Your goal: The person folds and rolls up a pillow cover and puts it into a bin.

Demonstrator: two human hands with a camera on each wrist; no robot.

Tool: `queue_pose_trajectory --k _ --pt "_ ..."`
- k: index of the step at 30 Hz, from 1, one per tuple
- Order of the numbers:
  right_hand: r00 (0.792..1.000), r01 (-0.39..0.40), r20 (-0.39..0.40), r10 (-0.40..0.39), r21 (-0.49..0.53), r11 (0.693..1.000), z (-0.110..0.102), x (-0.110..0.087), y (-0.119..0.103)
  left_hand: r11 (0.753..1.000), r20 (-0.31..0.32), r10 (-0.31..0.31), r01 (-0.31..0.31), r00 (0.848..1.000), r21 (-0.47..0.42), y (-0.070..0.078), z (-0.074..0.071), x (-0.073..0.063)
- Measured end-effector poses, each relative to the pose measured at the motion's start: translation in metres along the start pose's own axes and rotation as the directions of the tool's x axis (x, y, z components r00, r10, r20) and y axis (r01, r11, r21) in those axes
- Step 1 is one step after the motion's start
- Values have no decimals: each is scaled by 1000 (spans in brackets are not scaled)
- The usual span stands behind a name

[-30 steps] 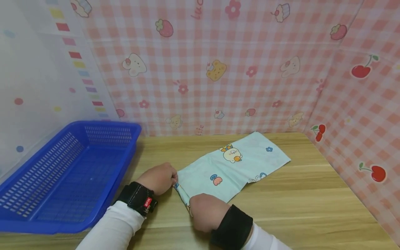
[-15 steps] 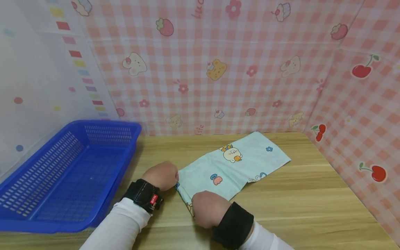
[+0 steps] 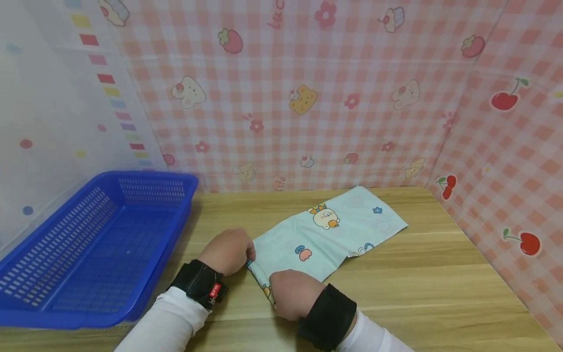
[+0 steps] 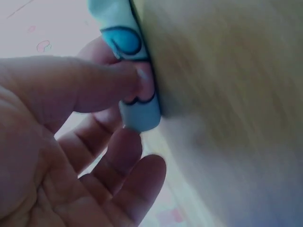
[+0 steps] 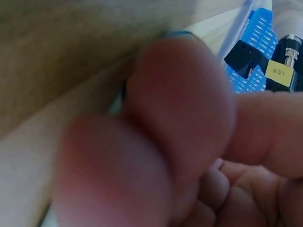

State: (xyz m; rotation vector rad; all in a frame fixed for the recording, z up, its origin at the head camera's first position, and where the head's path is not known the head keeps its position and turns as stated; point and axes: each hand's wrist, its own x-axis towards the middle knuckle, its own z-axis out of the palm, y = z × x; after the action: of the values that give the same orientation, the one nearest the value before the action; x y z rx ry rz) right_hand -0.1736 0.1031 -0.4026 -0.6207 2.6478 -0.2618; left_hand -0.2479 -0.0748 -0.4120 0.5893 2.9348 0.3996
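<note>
A long strip of pale mint cloth (image 3: 308, 232) with cartoon prints lies slantwise on the table, its near left end turned over in a narrow fold. My left hand (image 3: 227, 252) pinches the far corner of that fold. In the left wrist view the thumb (image 4: 94, 85) presses on the rolled cloth (image 4: 141, 113), and the other fingers curl behind it. My right hand (image 3: 295, 296) holds the near corner of the same end, its fingers curled under and hidden from above. The right wrist view shows blurred fingertips (image 5: 182, 94) with a bit of cloth edge behind them.
A blue plastic basket (image 3: 120, 244) with perforated walls stands left of the left arm. Wood-grain table (image 3: 418, 283) stretches to the right of the cloth. A pink checked curtain (image 3: 281, 122) closes off the back and right side; a white sheet (image 3: 53, 122) hangs at left.
My left hand has moved slightly to the right with the cloth's turned end, and the fold shows less of its edge. The right hand has barely shifted. The rest of the cloth lies still.
</note>
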Motion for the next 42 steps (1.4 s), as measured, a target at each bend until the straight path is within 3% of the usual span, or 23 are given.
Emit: queue_pose_trajectory --k 10,15,22,28,42 --pt "995 -98 -20 100 96 991 4 -1 -4 995 -10 95 -95 995 -37 -4 -3 -8" --pt "994 -107 -30 109 55 993 5 -1 -5 994 -23 112 -112 993 -16 -4 -3 -9" --pt "998 -65 14 65 32 997 1 1 1 995 -15 92 -92 996 -39 -4 -1 -8" --pt "995 -96 37 95 37 995 -1 4 5 996 -2 77 -77 997 -37 -5 -1 -8" --pt "996 -91 5 91 51 995 -3 4 3 998 5 68 -68 998 -16 -2 -3 -9"
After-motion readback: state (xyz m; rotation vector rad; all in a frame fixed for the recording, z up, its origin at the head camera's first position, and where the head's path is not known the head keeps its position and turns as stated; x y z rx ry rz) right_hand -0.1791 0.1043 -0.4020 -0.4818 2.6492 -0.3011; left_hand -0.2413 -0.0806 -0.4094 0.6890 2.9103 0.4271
